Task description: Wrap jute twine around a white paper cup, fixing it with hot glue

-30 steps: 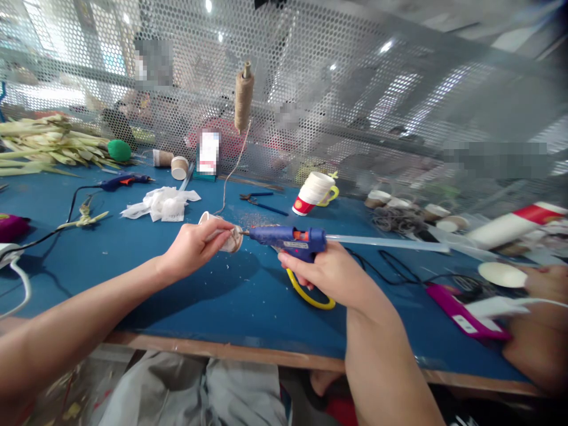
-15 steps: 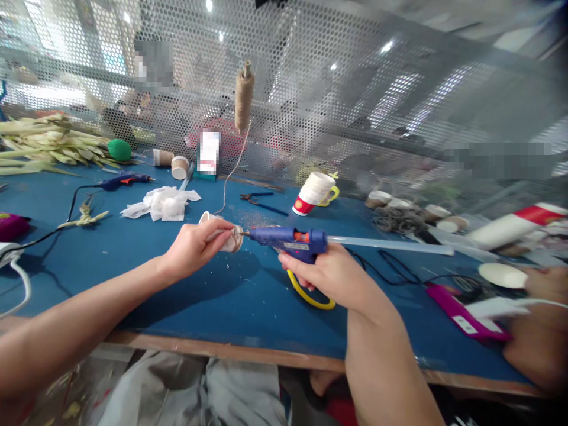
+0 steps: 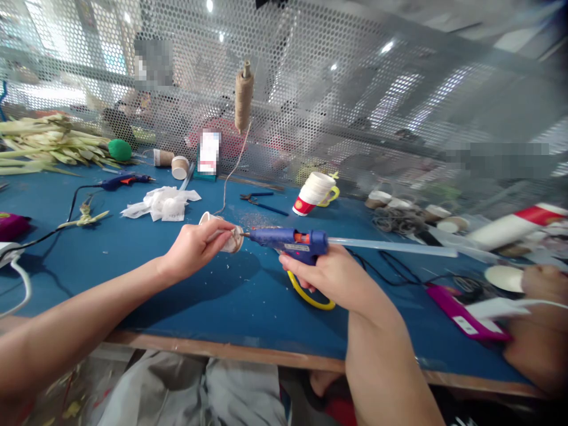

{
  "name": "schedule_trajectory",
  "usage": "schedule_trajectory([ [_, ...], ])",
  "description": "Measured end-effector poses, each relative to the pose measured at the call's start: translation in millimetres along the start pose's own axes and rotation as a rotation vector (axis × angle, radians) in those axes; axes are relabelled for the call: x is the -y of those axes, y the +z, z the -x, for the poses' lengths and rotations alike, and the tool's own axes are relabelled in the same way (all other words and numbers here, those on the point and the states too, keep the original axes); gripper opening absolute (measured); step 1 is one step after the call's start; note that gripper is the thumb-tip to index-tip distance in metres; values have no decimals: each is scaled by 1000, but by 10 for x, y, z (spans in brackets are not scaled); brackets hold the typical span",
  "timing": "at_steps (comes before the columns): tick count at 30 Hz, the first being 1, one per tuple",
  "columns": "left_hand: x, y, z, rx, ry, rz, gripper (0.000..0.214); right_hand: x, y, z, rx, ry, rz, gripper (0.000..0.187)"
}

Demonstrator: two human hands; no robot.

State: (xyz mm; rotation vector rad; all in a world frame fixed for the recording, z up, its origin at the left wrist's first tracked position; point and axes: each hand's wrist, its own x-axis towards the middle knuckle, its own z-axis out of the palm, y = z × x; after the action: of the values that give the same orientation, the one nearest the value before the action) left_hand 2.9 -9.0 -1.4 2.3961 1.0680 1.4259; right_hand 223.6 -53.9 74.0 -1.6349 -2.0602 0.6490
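Note:
A small white paper cup, lying on its side with some twine about its end, is gripped in my left hand. My right hand is wrapped round a blue hot glue gun. The gun's metal nozzle meets the cup's right end, or nearly so. From the back of the gun a long clear glue stick sticks out to the right. Twine runs down from a hanging spool to behind the cup. Below the gun shows a yellow handle loop, partly hidden by my fingers.
Pliers and stacked paper cups stand behind the gun. Crumpled white plastic and a second glue gun lie left. A magenta power strip and another person's hand with a pale cup are at right. Perforated metal mesh closes off the back.
My hands, the cup and the glue gun stay almost where they were. At the right edge, the other person's hand and pale cup have shifted slightly.

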Motion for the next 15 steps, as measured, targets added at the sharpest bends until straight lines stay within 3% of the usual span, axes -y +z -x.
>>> schedule_trajectory([
  [15, -46, -19, -16, -32, -32, 0, 20, 21, -21, 26, -55, 4, -24, 19],
])
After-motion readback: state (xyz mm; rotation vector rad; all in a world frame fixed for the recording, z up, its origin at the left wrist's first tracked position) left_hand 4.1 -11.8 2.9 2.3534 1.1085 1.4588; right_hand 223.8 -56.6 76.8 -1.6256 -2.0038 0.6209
